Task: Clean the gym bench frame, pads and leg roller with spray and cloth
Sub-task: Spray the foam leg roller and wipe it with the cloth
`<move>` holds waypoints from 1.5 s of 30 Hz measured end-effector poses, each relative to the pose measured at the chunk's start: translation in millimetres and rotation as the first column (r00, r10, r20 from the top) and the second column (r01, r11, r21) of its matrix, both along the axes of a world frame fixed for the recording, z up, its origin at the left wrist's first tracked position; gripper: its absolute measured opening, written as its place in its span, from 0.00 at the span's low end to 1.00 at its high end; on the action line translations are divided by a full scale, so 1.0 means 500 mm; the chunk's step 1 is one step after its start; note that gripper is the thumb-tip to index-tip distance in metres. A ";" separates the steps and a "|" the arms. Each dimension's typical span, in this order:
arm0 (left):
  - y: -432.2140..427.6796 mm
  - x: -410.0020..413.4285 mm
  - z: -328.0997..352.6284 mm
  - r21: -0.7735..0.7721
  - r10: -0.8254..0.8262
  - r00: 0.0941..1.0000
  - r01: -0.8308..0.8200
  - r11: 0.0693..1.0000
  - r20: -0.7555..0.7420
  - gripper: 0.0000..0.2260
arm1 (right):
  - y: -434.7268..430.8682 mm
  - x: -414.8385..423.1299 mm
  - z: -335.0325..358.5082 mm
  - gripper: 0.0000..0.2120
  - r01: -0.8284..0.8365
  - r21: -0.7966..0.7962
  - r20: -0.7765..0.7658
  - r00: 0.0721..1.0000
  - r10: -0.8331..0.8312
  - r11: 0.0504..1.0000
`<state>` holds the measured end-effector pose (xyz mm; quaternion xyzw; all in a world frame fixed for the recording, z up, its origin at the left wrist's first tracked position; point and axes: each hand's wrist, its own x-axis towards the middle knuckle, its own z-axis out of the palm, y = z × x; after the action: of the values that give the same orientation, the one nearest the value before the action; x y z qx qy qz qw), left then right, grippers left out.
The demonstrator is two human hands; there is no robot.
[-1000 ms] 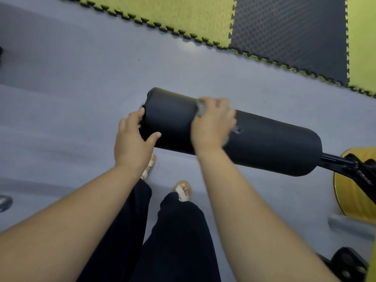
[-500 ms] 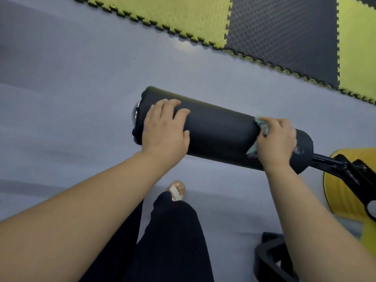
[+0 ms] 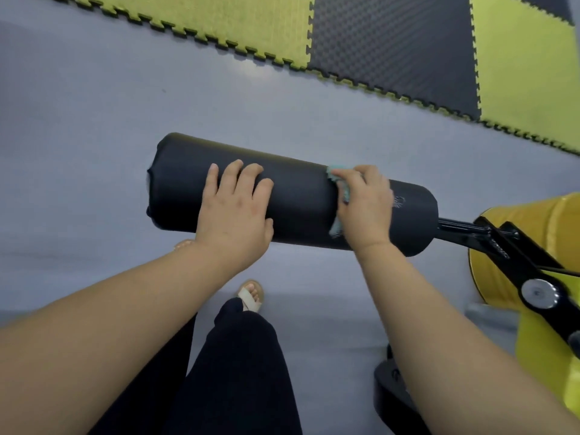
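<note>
The black leg roller (image 3: 298, 189) lies across the middle of the head view, fixed at its right end to a black frame arm (image 3: 489, 243). My left hand (image 3: 235, 211) rests on top of the roller's left half with fingers spread and fairly straight. My right hand (image 3: 365, 205) grips a teal cloth (image 3: 337, 175) and presses it against the roller's right half. Only edges of the cloth show around my fingers. A yellow pad (image 3: 533, 221) sits behind the frame arm at the right. No spray bottle is in view.
Grey floor (image 3: 110, 136) runs under the roller. Yellow and black foam puzzle mats (image 3: 392, 48) lie beyond it. My legs in dark trousers and a sandalled foot (image 3: 251, 296) stand below the roller. A black base part (image 3: 392, 394) of the bench is at lower right.
My right hand slid the cloth right along the roller, then back a little to the left. My left hand moved from the roller's end onto its top and shifted rightwards.
</note>
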<state>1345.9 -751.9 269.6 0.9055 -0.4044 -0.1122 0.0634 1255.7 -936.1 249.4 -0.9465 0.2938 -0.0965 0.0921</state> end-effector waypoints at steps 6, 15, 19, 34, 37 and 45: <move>-0.068 0.011 -0.010 0.128 -0.162 0.986 0.166 0.978 -0.036 0.33 | -0.190 -0.125 0.022 0.15 0.617 -0.019 -0.114 0.781 -0.614 0.787; -0.007 -0.049 -0.043 0.071 -0.179 0.976 0.172 0.983 0.127 0.38 | 0.076 0.084 0.004 0.13 0.116 0.103 -0.026 0.993 -0.114 0.988; 0.029 -0.071 -0.072 -0.032 -0.206 0.965 0.213 0.976 0.164 0.42 | 0.027 0.006 0.003 0.17 -0.191 0.036 0.050 0.981 0.189 0.981; 0.052 -0.081 -0.080 -0.050 -0.232 0.958 0.243 0.969 0.166 0.37 | 0.115 0.091 -0.001 0.13 0.308 0.124 -0.040 0.951 -0.305 0.943; 0.063 -0.074 -0.081 -0.067 -0.264 0.946 0.280 0.958 0.188 0.35 | 0.146 0.092 0.010 0.13 -0.062 0.135 0.069 0.996 0.053 0.989; 0.069 -0.057 -0.060 -0.178 -0.240 0.966 0.253 0.951 0.092 0.29 | -0.128 -0.097 0.013 0.13 0.515 0.048 -0.026 0.857 -0.515 0.856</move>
<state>1317.4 -717.3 239.6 0.8411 -0.5251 -0.0491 0.1201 1207.3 -1000.1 255.7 -0.8312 0.5392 -0.1040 0.0865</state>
